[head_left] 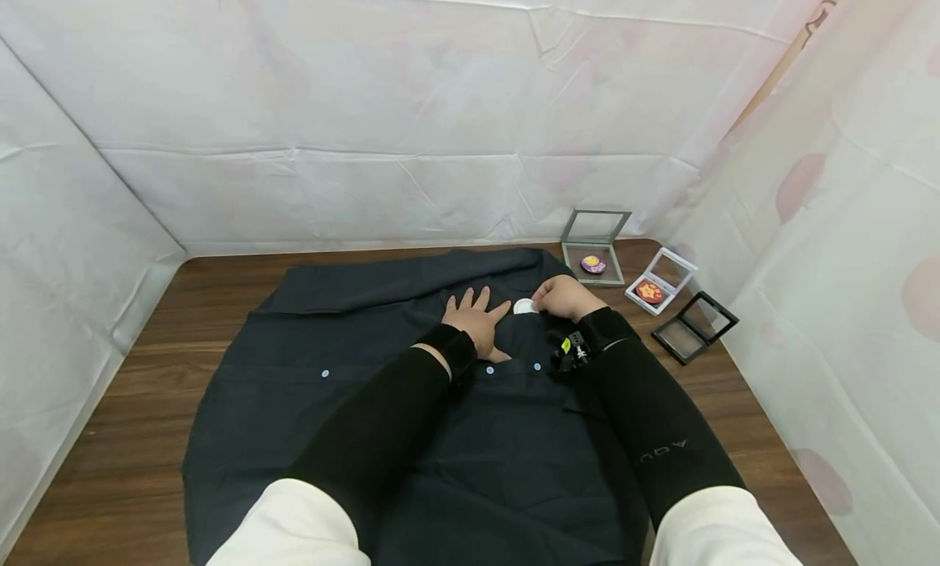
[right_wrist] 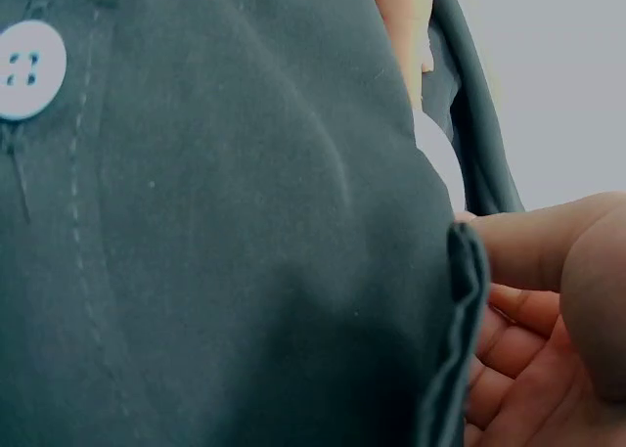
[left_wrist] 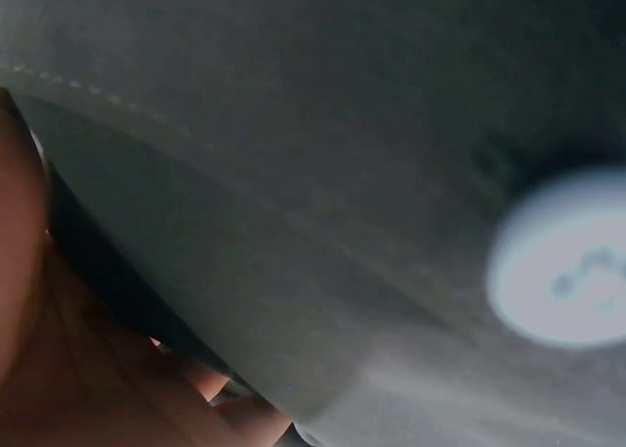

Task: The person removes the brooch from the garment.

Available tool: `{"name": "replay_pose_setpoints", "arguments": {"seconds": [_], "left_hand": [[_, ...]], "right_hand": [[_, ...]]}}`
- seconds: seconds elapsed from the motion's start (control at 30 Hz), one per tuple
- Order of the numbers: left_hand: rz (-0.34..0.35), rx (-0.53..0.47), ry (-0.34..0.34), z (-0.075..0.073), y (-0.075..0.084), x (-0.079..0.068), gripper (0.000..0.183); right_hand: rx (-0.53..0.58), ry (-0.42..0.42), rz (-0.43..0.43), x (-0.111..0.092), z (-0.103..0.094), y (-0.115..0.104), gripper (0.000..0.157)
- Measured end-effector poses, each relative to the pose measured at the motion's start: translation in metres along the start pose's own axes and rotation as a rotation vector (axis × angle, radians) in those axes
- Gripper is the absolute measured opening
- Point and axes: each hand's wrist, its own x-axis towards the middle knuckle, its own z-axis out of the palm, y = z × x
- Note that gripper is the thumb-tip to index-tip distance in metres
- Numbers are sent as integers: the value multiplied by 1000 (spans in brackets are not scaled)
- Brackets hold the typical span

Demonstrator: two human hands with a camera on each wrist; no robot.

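A dark button-up shirt (head_left: 294, 435) lies spread out, with small white buttons (head_left: 325, 373) on its front. My left hand (head_left: 473, 325) rests on the cloth near the upper right part of the shirt, fingers straight and spread. Just right of it, my right hand (head_left: 565, 298) pinches the edge of a white round disc (head_left: 525, 307). In the right wrist view the disc (right_wrist: 440, 163) is partly hidden behind an edge of the dark cloth, beside the right thumb (right_wrist: 528, 242). A pale button (left_wrist: 567, 261) shows large and blurred in the left wrist view.
Right of the shirt stand three open clear-lidded cases: a grey one (head_left: 605, 284) holding a purple badge (head_left: 592, 264), a white one (head_left: 656, 309) holding a red-orange badge (head_left: 649, 291), and a black one (head_left: 679, 338). White sheeting (head_left: 367, 199) encloses the wooden table (head_left: 110, 444).
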Motion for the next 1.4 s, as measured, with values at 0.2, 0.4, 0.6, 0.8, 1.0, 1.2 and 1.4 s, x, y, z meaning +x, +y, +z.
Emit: {"name": "replay_pose_setpoints", "arguments": {"seconds": [0.2,0.4,0.6,0.8,1.0,1.2,1.4], "left_hand": [[5,-22,-1,-2,-1,-3,104],[-3,-33,-26,4,-4,9,107],[-6,-33,-17,10,-6,16,108],[-28,-54,-48,3,-3,11,108],[-33,-33,-51,0,-3,8,108],[-24,-33,-44,-6,-2,-3,106],[-11,-45,-36,-11,0,-14,105]], "right_hand": [[7,15,-58,-1,0,2,11],[1,44,-97,-1,1,2,12],[13,47,-138,0,4,-1,14],[-14,76,-215,-3,7,-4,11],[-23,140,-291,-4,10,-5,9],[-54,172,-316,-9,11,-10,7],[-129,217,-343,-15,12,-10,7]]}}
